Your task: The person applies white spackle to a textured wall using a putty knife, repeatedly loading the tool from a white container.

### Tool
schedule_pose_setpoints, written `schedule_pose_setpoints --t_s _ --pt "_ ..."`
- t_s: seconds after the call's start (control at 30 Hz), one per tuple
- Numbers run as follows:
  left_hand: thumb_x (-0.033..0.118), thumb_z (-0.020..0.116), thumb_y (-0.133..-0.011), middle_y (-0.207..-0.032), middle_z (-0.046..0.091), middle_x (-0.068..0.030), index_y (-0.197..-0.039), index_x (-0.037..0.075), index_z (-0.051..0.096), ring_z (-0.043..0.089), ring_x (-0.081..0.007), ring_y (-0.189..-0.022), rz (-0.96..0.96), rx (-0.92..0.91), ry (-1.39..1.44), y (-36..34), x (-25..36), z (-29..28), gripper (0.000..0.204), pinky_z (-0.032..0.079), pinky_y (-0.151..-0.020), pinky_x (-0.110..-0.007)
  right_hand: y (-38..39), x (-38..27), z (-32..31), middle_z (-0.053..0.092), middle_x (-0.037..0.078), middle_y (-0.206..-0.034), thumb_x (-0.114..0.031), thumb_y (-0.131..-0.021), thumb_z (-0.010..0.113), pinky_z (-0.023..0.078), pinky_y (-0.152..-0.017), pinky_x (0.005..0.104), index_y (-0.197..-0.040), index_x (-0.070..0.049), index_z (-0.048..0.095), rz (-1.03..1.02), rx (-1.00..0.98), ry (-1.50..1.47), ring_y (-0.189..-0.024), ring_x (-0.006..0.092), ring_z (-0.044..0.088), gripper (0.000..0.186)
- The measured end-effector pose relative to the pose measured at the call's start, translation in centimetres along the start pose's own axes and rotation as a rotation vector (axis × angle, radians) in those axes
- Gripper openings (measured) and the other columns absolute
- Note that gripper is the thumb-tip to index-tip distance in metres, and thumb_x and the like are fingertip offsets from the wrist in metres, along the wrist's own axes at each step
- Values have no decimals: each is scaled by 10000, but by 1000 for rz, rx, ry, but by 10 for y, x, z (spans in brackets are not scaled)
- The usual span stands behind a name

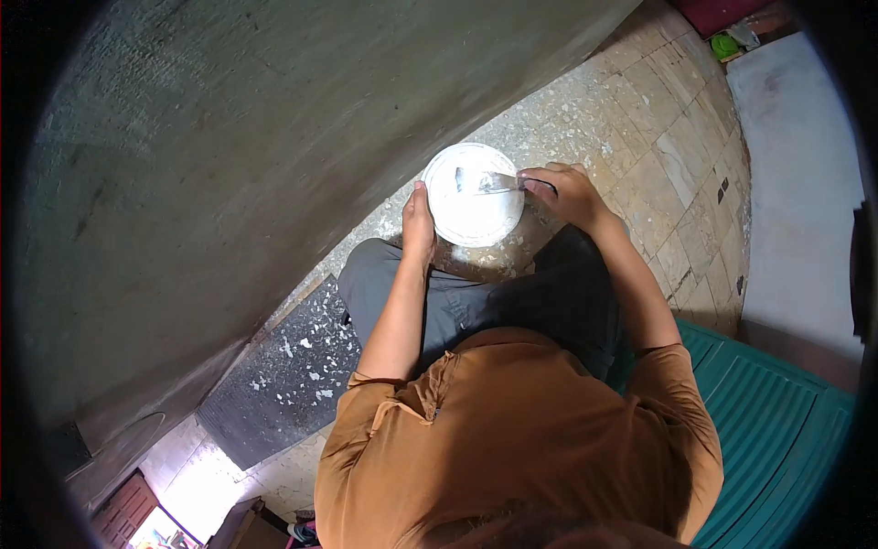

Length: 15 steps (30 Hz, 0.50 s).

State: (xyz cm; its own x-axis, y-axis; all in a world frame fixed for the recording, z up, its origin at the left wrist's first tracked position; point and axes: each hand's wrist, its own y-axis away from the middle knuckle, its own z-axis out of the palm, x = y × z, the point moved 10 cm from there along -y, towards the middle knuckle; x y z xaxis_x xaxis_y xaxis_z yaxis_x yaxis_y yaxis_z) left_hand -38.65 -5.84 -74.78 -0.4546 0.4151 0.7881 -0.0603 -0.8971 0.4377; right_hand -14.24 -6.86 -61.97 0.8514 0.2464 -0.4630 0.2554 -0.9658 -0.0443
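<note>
A round white tub [476, 243] sits in front of my knees, with smooth white material inside it. Against the tub's left side my left hand [418, 224] is closed, the thumb up near the rim. My right hand [569, 194] grips a putty knife [494, 182] from the right. The knife's metal blade points left, over the white material. Whether the blade touches that material I cannot tell. My palm and fingers hide most of the knife's handle.
A rough grey-green wall [229, 156] rises close on my left. White flakes litter a dark mat [283, 366] and the tiled floor [672, 146]. Teal ribbed plastic [759, 393] lies at lower right. A pale panel [796, 174] and a bright green item [723, 45] are farther right.
</note>
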Motion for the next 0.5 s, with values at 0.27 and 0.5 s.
schedule_pose_setpoints --t_s 0.27,0.5 --pt "436 431 -1052 -1308 604 -174 -1331 -59 533 610 -261 -1166 -59 -14 3 -8 -21 -16 577 480 -1022 -384 -8 -13 19 720 70 -1008 -304 -906 673 422 -829 417 -1097 -164 741 -73 -6 30 -946 259 667 246" --pt "399 416 -1070 -1261 634 -164 -1329 -87 527 623 -236 -1135 -31 -13 156 -2 -16 -15 562 494 -979 -351 4 -3 1 723 144 -1034 -259 -928 650 515 -863 398 -1054 -63 732 1 74 -254 -970 310 684 247"
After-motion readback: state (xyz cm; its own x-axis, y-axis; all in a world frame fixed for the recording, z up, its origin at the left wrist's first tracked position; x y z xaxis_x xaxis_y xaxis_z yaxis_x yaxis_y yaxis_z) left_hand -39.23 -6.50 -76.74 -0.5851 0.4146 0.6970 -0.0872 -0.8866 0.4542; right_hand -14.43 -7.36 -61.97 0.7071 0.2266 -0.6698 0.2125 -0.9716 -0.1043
